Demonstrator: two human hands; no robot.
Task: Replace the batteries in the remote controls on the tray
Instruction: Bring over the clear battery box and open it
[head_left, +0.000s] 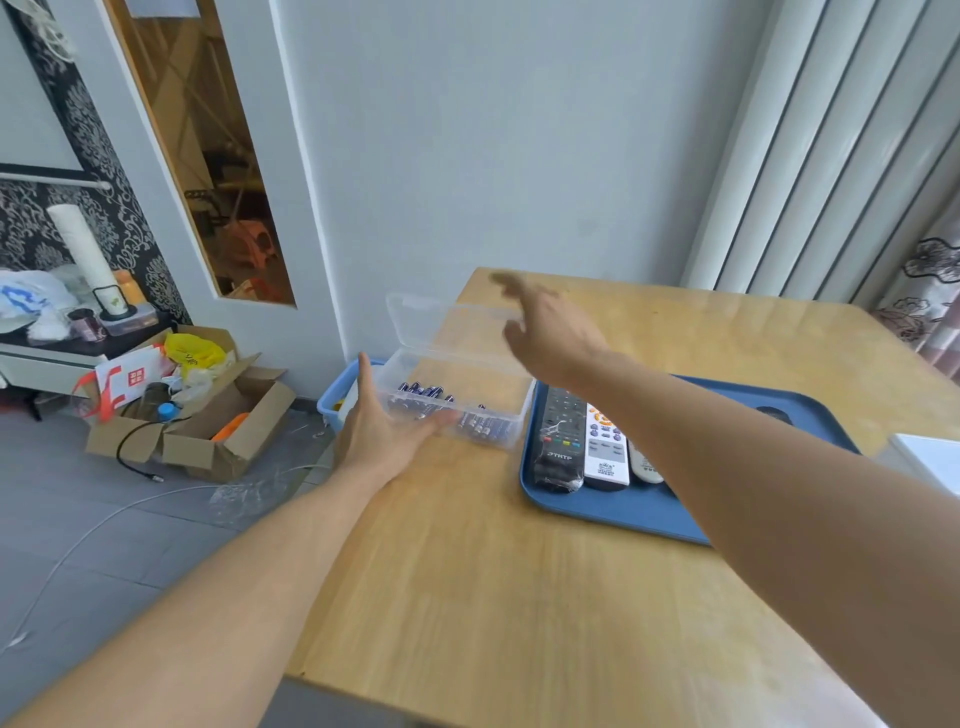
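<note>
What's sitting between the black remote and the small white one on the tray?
In the head view, a white remote with orange buttons lies between the black remote and the small white remote, all side by side on the blue tray.

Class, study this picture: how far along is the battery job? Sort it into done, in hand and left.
Done: the clear battery box stands open, lid up, batteries inside. In hand: the left hand touches the box's near side with straight fingers; the right hand, blurred, is above it. Left: the remotes lie face up on the blue tray, none visibly opened.

Left hand (387, 431) against open battery box (457, 400) (lid up); remotes (582, 441) on tray (623, 512).
</note>
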